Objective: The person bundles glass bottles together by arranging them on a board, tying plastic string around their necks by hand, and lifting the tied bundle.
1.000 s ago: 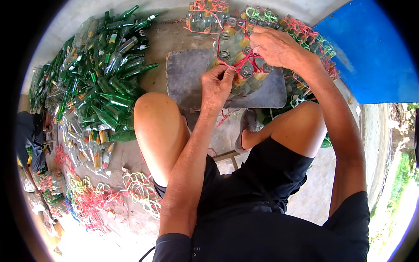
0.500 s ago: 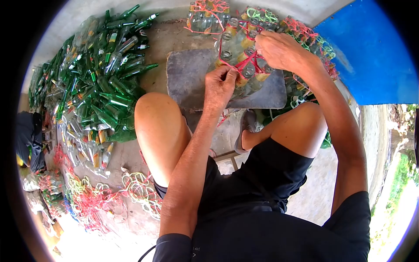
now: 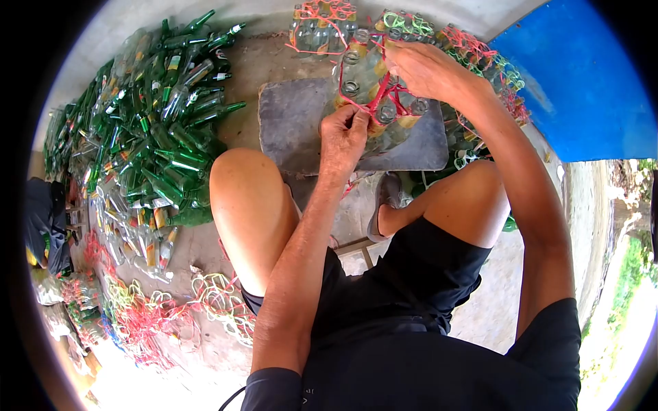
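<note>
Clear glass bottles (image 3: 351, 89) stand upright in a group on a grey board (image 3: 291, 127), with red plastic strap around and between their necks. My left hand (image 3: 345, 133) pinches the red strap (image 3: 373, 103) at the near left side of the group, thumb and forefinger together. Above the far right part of the group is my right hand (image 3: 418, 68), its fingers closed at the red strap near the bottle necks. Its fingertips are partly hidden by the hand itself.
Green bottles (image 3: 168, 147) lie in a large pile at the left. Tangled straps (image 3: 147, 312) lie on the floor at lower left. More strapped bottles (image 3: 322, 27) stand behind the board and at its right, beside a blue panel (image 3: 582, 89).
My right hand has moved slightly left and away from me over the bottles. My left hand stays at nearly the same place on the strap.
</note>
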The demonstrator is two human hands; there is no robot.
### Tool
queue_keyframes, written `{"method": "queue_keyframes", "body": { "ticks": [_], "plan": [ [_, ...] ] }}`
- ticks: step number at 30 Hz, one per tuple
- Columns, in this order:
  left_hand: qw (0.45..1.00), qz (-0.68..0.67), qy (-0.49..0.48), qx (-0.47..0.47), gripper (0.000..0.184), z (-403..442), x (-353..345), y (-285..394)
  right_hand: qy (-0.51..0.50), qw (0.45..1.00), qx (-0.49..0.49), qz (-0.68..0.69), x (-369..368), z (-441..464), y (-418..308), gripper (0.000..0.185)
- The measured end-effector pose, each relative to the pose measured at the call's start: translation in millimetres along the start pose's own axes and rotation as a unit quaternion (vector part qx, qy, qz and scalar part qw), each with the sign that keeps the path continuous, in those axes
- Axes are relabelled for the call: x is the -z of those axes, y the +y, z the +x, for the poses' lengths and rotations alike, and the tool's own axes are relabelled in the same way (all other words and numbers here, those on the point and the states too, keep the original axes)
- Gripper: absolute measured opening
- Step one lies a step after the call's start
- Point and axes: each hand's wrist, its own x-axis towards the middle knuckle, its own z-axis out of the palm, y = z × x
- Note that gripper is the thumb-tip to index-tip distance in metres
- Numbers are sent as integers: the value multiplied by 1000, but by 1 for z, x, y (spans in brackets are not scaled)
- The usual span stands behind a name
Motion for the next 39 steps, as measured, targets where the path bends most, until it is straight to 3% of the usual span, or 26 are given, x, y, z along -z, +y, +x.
{"method": "queue_keyframes", "body": {
  "ticks": [4,7,10,13,27,30,34,37,39],
  "plan": [
    [1000,-3,5,-3,19,-1,0,-1,14,999,-4,49,-4,8,4,11],
    [1000,5,7,-7,20,-2,1,0,-147,951,-173,210,18,11,-6,15],
    [1000,3,2,-9,20,-2,1,-1,-116,940,-177,267,14,8,-2,18],
    [1000,-12,2,-5,20,-2,0,2,-153,930,-183,281,15,13,3,19],
    [999,18,31,-20,20,-10,4,20,-162,935,-187,254,8,17,-3,21],
    [998,52,39,-27,18,-8,11,25,-86,969,-106,207,-15,10,8,18],
    [991,107,52,-56,18,-6,19,30,151,979,-90,107,-28,-23,-19,12],
    [977,201,23,-73,19,-4,27,41,192,958,-176,125,-25,-45,-50,10],
    [961,268,-3,-73,19,-2,32,57,229,950,-177,119,-28,-57,-62,12]
  ]
}}
